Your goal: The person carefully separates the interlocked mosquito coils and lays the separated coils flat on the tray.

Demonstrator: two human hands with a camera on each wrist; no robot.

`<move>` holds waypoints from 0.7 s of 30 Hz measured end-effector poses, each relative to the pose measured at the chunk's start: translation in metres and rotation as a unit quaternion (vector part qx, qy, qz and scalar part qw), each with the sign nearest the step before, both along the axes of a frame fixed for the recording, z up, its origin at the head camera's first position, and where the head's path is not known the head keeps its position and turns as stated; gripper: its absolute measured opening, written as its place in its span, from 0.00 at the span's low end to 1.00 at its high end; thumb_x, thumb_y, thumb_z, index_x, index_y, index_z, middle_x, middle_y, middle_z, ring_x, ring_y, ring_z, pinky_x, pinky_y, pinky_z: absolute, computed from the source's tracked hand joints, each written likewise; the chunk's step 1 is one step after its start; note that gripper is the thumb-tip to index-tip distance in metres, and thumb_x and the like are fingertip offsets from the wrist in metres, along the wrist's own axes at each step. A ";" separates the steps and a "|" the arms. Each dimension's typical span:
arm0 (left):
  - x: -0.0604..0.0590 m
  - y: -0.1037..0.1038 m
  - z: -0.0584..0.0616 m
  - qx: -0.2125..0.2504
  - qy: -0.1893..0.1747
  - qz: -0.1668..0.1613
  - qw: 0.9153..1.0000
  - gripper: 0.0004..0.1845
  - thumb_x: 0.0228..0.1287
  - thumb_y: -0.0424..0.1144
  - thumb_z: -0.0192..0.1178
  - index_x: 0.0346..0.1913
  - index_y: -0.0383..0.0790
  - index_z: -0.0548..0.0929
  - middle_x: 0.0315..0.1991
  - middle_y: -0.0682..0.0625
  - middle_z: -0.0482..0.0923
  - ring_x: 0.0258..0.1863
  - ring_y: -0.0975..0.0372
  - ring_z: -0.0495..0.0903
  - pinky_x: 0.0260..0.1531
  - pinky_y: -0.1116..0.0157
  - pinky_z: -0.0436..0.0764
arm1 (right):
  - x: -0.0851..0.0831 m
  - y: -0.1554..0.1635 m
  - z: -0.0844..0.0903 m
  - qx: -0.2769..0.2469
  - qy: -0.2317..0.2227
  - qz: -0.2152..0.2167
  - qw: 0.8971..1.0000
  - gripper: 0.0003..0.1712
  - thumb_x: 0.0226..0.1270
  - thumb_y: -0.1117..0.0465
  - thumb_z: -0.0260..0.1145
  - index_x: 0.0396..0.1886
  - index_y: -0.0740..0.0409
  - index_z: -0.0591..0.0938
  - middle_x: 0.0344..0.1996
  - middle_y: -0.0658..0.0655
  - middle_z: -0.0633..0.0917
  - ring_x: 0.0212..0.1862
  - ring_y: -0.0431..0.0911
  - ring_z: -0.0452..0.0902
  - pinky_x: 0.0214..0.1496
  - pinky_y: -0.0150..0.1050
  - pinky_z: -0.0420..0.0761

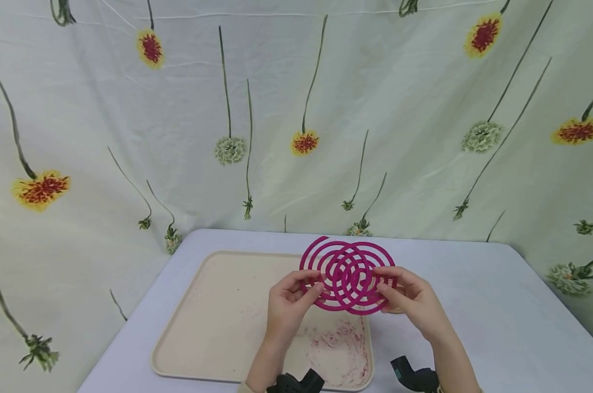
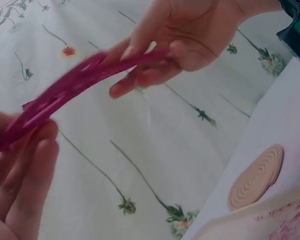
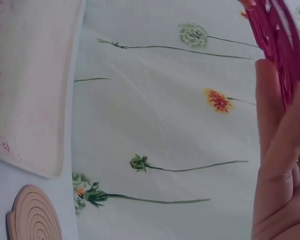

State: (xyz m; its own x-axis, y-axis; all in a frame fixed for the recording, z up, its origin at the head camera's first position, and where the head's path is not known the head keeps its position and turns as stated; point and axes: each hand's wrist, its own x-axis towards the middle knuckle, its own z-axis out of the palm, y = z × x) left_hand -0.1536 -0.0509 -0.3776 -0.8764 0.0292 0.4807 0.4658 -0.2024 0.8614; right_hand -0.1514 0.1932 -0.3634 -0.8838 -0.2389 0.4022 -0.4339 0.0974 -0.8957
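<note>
White table (image 1: 473, 295) below; left grip (image 1: 288, 303) and right grip (image 1: 417, 301) pinch magenta spirals (image 1: 348, 275) (overlapping).

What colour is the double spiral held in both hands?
The double spiral is deep magenta-pink throughout, seen best in the head view.

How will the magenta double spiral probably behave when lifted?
The magenta double spiral seems light, being so thin. It may flex, as the left-wrist view shows it bowed. It may crumble, given reddish specks on the tray.
</note>
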 end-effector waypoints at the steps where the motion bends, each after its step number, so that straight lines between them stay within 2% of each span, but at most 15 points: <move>1: 0.000 -0.002 0.000 -0.017 0.001 -0.022 1.000 0.16 0.58 0.26 0.63 0.49 0.28 0.78 0.45 0.32 0.78 0.38 0.59 0.83 0.40 0.61 0.81 | 0.000 0.001 0.000 0.007 0.002 0.001 1.000 0.16 0.65 0.69 0.60 0.53 0.64 0.76 0.43 0.52 0.80 0.33 0.45 0.80 0.29 0.40 0.84; 3: -0.001 -0.007 0.000 -0.046 0.008 -0.067 0.997 0.17 0.58 0.26 0.62 0.52 0.29 0.77 0.46 0.31 0.76 0.37 0.58 0.83 0.39 0.61 0.82 | 0.001 0.004 0.000 0.023 0.008 0.016 1.000 0.16 0.65 0.70 0.60 0.53 0.64 0.77 0.42 0.53 0.80 0.28 0.45 0.78 0.26 0.39 0.83; 5: -0.001 -0.013 0.001 -0.071 0.017 -0.098 0.992 0.17 0.59 0.26 0.61 0.53 0.30 0.76 0.47 0.32 0.75 0.35 0.58 0.83 0.38 0.62 0.83 | 0.001 0.008 0.001 0.040 0.021 0.043 0.998 0.15 0.64 0.71 0.60 0.51 0.63 0.78 0.41 0.54 0.80 0.24 0.45 0.76 0.23 0.38 0.81; 9: -0.002 -0.022 0.002 -0.110 0.031 -0.143 0.983 0.12 0.60 0.27 0.60 0.48 0.30 0.78 0.45 0.34 0.77 0.30 0.61 0.81 0.35 0.65 0.83 | 0.001 0.015 0.002 0.067 0.027 0.125 0.989 0.15 0.65 0.73 0.58 0.50 0.61 0.79 0.34 0.56 0.79 0.18 0.46 0.72 0.19 0.38 0.79; 12: -0.002 -0.025 0.002 -0.137 0.027 -0.166 0.976 0.10 0.59 0.26 0.61 0.44 0.29 0.80 0.40 0.33 0.78 0.28 0.64 0.78 0.31 0.69 0.82 | 0.001 0.016 0.002 0.083 0.019 0.149 0.985 0.16 0.65 0.73 0.58 0.51 0.62 0.79 0.35 0.56 0.78 0.18 0.46 0.71 0.18 0.38 0.79; 14: -0.001 -0.025 0.002 -0.140 0.011 -0.152 0.978 0.09 0.59 0.26 0.61 0.43 0.29 0.80 0.37 0.33 0.79 0.26 0.65 0.77 0.29 0.70 0.82 | 0.001 0.013 0.002 0.088 0.009 0.128 0.988 0.15 0.65 0.70 0.60 0.52 0.63 0.79 0.39 0.57 0.78 0.19 0.46 0.72 0.19 0.38 0.79; 15: -0.001 -0.024 0.003 -0.134 -0.005 -0.132 0.982 0.10 0.58 0.27 0.62 0.43 0.29 0.81 0.37 0.33 0.79 0.27 0.65 0.78 0.30 0.70 0.82 | 0.000 0.011 0.002 0.085 0.002 0.109 0.990 0.15 0.65 0.69 0.60 0.52 0.64 0.79 0.41 0.57 0.78 0.19 0.45 0.73 0.19 0.38 0.80; 18: -0.001 -0.017 0.004 -0.084 -0.062 -0.043 0.994 0.12 0.57 0.29 0.65 0.44 0.31 0.81 0.40 0.36 0.80 0.32 0.62 0.81 0.34 0.67 0.83 | -0.001 0.004 0.000 0.057 -0.011 0.063 0.996 0.16 0.65 0.69 0.61 0.52 0.68 0.77 0.44 0.61 0.76 0.23 0.45 0.78 0.23 0.40 0.82; 21: 0.000 -0.007 0.005 -0.005 -0.107 0.037 0.994 0.13 0.55 0.30 0.67 0.44 0.32 0.80 0.41 0.38 0.80 0.36 0.59 0.81 0.38 0.63 0.82 | -0.002 -0.004 -0.002 0.006 -0.019 0.032 0.999 0.17 0.65 0.70 0.60 0.52 0.71 0.75 0.41 0.62 0.77 0.27 0.46 0.81 0.27 0.42 0.83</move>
